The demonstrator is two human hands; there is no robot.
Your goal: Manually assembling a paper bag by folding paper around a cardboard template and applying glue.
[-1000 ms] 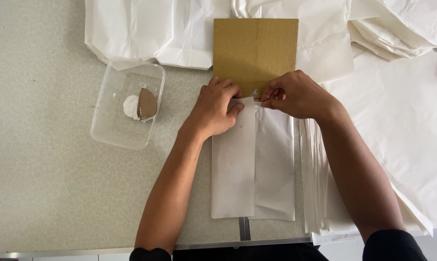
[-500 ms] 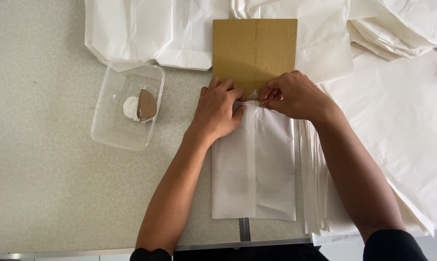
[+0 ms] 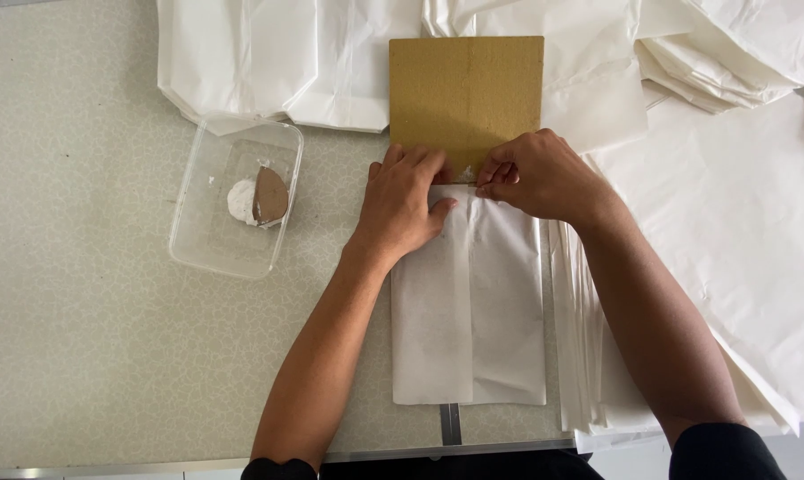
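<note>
A folded white paper sheet, shaped like a long flat bag, lies lengthwise on the table in front of me. A brown cardboard rectangle sticks out of its far end. My left hand lies flat on the paper's upper left part, fingers pointing toward the cardboard. My right hand pinches the paper's top edge right where it meets the cardboard, thumb and fingers closed on the fold.
A clear plastic tub holding white paste and a brown spreader stands to the left. White paper bags lie across the back. A stack of white sheets covers the right side. The speckled table ends at a metal front edge.
Both hands have shifted slightly toward the far end of the paper, and the right hand's fingers have closed tighter on the top fold.
</note>
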